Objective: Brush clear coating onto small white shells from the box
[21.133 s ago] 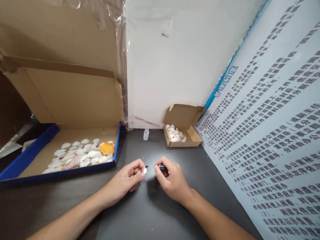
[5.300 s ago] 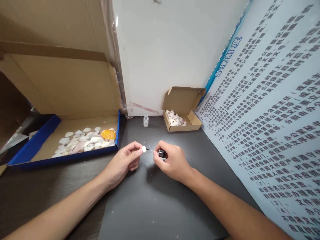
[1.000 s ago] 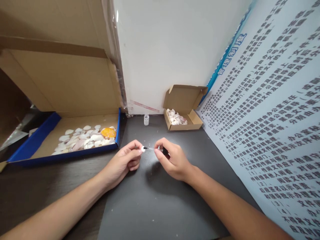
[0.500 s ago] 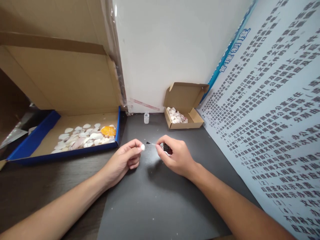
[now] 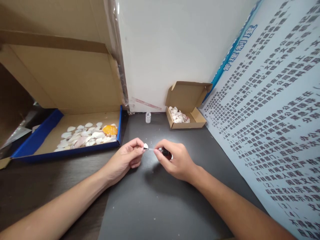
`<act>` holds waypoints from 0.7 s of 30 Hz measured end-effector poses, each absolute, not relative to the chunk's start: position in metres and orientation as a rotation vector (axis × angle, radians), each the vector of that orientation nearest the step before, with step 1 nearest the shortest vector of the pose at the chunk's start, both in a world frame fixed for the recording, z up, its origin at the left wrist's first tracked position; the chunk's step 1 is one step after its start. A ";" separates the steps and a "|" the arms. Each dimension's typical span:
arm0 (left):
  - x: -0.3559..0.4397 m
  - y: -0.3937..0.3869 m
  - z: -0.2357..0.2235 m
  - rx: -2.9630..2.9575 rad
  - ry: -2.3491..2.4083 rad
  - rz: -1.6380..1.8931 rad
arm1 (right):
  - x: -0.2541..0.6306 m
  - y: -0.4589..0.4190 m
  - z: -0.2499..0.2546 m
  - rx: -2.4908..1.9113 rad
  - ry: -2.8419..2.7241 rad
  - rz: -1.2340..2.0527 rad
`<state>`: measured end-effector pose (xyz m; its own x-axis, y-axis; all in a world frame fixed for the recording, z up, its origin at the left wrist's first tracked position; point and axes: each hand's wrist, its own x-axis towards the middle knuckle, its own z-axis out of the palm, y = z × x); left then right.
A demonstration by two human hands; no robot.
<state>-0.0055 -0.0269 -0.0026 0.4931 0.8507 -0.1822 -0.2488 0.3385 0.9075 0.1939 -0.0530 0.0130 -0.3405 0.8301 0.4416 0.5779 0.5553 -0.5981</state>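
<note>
Blue box [image 5: 75, 152]; vial [image 5: 148, 117] beyond held shell [image 5: 146, 145]

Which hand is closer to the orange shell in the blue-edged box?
Left. The left hand is below and right of the orange shell in the picture; the right hand is much farther right.

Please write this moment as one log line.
left hand: pinches white shell; right hand: holds brush; brush tip: at shell; vial: upright
</note>
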 end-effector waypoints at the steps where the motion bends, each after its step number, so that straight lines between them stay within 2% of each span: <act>1: -0.005 -0.027 -0.003 0.965 0.748 0.811 | 0.194 -0.053 0.012 -1.172 -2.060 0.426; 6: -0.005 -0.027 -0.001 0.955 0.754 0.806 | 0.193 -0.048 0.008 -1.471 -2.104 0.337; 11: -0.005 -0.028 0.001 0.951 0.764 0.816 | 0.193 -0.050 0.010 -1.189 -2.033 0.465; 16: -0.004 -0.029 0.002 0.943 0.781 0.836 | 0.193 -0.050 0.009 -1.359 -2.000 0.319; 21: -0.006 -0.028 0.000 0.930 0.765 0.827 | 0.192 -0.052 0.010 -1.130 -2.017 0.380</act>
